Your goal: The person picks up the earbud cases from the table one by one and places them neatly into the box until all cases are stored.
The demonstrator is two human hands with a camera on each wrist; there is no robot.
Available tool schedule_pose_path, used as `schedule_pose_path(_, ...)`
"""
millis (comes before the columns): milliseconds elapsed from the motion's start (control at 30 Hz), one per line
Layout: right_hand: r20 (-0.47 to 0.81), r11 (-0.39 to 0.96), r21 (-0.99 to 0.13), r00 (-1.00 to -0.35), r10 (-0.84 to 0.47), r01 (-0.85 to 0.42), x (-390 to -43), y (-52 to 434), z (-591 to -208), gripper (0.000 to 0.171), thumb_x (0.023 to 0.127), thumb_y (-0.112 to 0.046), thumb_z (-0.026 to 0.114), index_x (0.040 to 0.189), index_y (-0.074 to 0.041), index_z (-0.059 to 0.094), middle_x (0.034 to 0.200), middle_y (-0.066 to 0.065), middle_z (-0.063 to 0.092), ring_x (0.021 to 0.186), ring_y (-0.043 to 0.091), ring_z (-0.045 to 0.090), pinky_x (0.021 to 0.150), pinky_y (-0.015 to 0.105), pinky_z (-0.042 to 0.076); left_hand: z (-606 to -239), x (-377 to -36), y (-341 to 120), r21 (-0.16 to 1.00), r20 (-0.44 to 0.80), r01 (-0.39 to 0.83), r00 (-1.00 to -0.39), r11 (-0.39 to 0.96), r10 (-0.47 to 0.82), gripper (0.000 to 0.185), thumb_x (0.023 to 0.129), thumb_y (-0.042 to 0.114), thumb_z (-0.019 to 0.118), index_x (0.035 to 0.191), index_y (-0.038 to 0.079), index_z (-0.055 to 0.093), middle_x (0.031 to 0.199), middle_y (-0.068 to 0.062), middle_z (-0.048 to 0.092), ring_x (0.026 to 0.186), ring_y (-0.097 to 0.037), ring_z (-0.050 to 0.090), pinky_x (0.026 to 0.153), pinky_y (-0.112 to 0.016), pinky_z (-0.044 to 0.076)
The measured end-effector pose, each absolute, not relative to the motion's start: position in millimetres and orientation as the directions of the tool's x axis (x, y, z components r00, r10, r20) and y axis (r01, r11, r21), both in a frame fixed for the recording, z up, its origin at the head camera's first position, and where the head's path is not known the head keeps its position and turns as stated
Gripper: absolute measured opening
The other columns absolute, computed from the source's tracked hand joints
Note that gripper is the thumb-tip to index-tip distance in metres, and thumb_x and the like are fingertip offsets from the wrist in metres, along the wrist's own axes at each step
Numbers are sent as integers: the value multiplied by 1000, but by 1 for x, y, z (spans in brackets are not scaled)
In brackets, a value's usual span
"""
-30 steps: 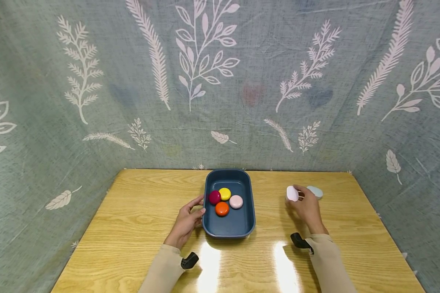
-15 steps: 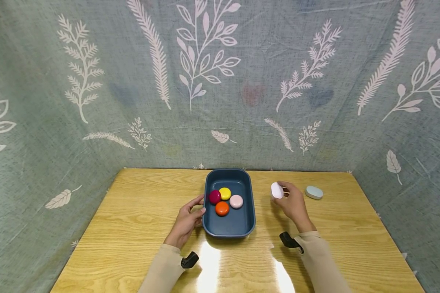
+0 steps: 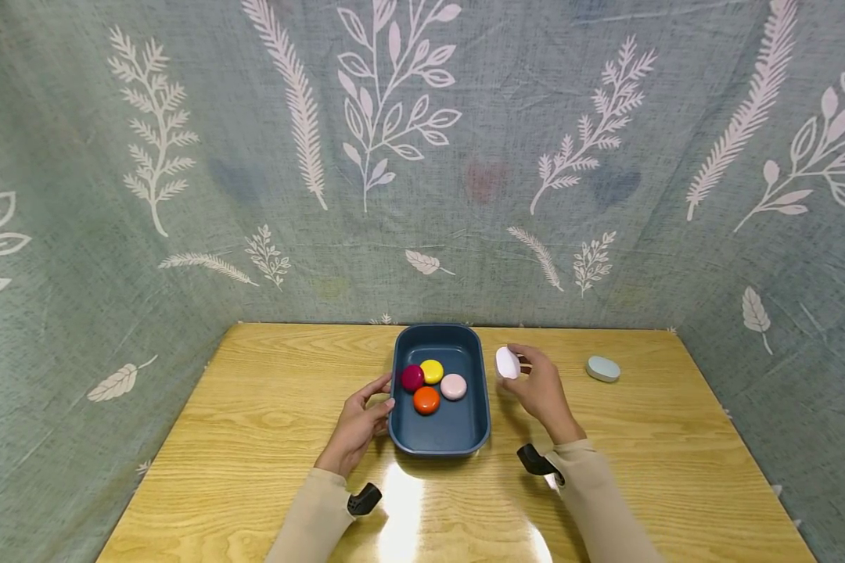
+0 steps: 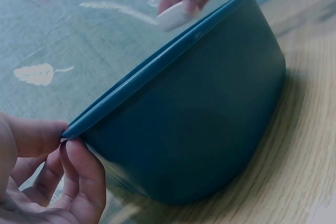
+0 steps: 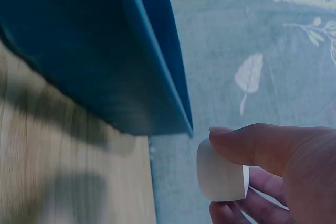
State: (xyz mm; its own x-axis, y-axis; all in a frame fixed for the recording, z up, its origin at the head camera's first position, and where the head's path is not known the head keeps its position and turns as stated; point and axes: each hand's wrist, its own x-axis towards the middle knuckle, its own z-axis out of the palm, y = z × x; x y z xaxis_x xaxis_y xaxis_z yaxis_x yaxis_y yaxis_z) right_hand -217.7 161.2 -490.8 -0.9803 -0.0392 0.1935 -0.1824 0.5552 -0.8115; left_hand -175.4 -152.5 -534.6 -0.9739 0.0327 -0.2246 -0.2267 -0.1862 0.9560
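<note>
A dark blue tray point(image 3: 476, 422) sits mid-table and holds a magenta point(image 3: 412, 378), a yellow point(image 3: 433, 371), a pale pink point(image 3: 454, 386) and an orange pebble point(image 3: 426, 400). My left hand point(image 3: 361, 421) pinches the tray's left rim point(image 4: 71, 128) between thumb and fingers. My right hand point(image 3: 535, 387) pinches a white pebble point(image 3: 507, 363) in the air, just right of the tray's far right rim. The right wrist view has the same white pebble point(image 5: 221, 177) under the thumb, close beside the tray's outer wall point(image 5: 89, 56).
A pale blue-grey pebble point(image 3: 603, 368) lies on the wooden table point(image 3: 267, 407) at the far right. Grey leaf-print cloth point(image 3: 422, 156) hangs behind and at both sides of the table.
My right hand has carried the white pebble left, from beside the blue-grey pebble to the tray's right rim. The left hand and tray have stayed put.
</note>
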Motion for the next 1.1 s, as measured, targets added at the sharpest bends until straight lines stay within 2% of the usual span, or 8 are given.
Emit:
schedule_pose_path(300, 246, 538, -804, -965, -89, -254, -214, 141, -486, 58, 78, 13, 85, 131, 12, 65, 130, 31, 65, 115, 47, 65, 98, 55, 57, -535, -176, -153, 955, -223, -225, -974, -193, 30, 53, 103, -6, 59, 155, 2, 53, 133, -14, 47, 81, -12, 62, 69, -23, 56)
schedule_pose_path(700, 198, 534, -809, -970, -144, -244, -211, 117, -485, 61, 79, 12, 86, 136, 9, 64, 134, 27, 64, 117, 42, 64, 100, 53, 57, -534, -177, -154, 953, -221, -226, -974, -201, 47, 53, 103, -6, 59, 155, 3, 52, 133, -13, 46, 81, -11, 61, 71, -23, 56)
schedule_pose_path(933, 211, 534, -798, -960, -186, -279, -206, 106, -486, 59, 78, 11, 87, 133, 9, 66, 126, 25, 67, 109, 39, 66, 96, 52, 58, -535, -175, -154, 955, -226, -230, -973, -188, 40, 53, 103, -5, 59, 155, 3, 52, 134, -14, 46, 79, -11, 60, 68, -22, 55)
schedule_pose_path(1100, 191, 511, -815, -960, -205, -271, -205, 100, -486, 59, 78, 10, 88, 133, 7, 67, 127, 23, 67, 108, 36, 67, 94, 49, 59, -535, -175, -154, 955, -229, -232, -973, -183, 37, 53, 103, -5, 59, 155, 3, 52, 134, -14, 46, 79, -11, 59, 68, -22, 55)
